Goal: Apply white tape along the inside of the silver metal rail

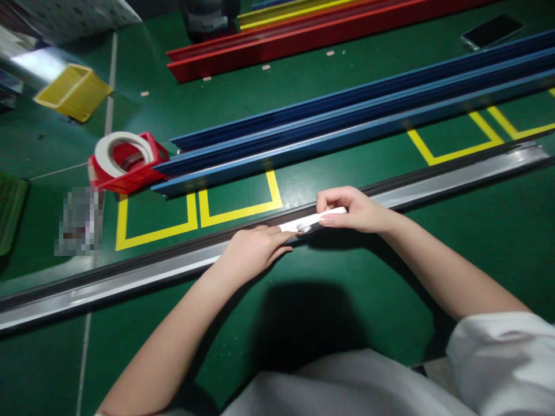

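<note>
A long silver channel rail [156,261] with dark edges runs across the green work surface in front of me. My left hand [254,249] lies over the rail, fingers stretched out, their tips beside the round silver end of a small white tool [313,220]. Between the thumb and fingers of my right hand [353,211] is the white handle of that tool, just over the rail. The tool's exact kind cannot be made out. Whether its round end touches the rail is unclear.
Blue channel rails [347,118] lie beyond, with a red rail [277,49] farther back. A white tape roll [104,156] leans in a red bin [132,180] at left. Yellow tape outlines [243,215] mark the surface. A phone [493,31] and yellow basket [76,95] are also there.
</note>
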A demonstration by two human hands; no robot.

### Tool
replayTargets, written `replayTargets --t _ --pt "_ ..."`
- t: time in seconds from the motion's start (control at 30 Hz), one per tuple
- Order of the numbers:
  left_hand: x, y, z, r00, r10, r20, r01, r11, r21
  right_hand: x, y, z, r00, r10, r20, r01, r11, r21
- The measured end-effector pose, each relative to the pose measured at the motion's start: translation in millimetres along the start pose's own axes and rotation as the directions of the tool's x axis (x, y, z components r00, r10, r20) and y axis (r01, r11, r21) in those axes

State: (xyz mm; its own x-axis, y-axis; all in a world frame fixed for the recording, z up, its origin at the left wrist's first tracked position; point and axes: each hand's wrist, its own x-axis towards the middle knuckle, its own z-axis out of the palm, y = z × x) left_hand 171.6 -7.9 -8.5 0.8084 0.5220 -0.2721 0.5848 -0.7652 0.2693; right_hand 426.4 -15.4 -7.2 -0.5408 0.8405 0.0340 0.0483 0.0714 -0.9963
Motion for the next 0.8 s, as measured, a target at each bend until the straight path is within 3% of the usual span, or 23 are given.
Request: replayTargets --t 0.27,0.8 --pt "-14.3 -10.5 -5.3 0.999 -0.017 0.049 0.018 1.000 -0.020 -9.0 1.7 -8.9 1.000 0.008 -0.019 -0.009 0.999 -0.046" --pt "-7.8 -6.8 -13.1 0.998 0.005 0.057 -0.011 0.993 0.116 -11.6 7.2 -11.8 0.999 0.003 -0.039 -0.003 1.000 0.008"
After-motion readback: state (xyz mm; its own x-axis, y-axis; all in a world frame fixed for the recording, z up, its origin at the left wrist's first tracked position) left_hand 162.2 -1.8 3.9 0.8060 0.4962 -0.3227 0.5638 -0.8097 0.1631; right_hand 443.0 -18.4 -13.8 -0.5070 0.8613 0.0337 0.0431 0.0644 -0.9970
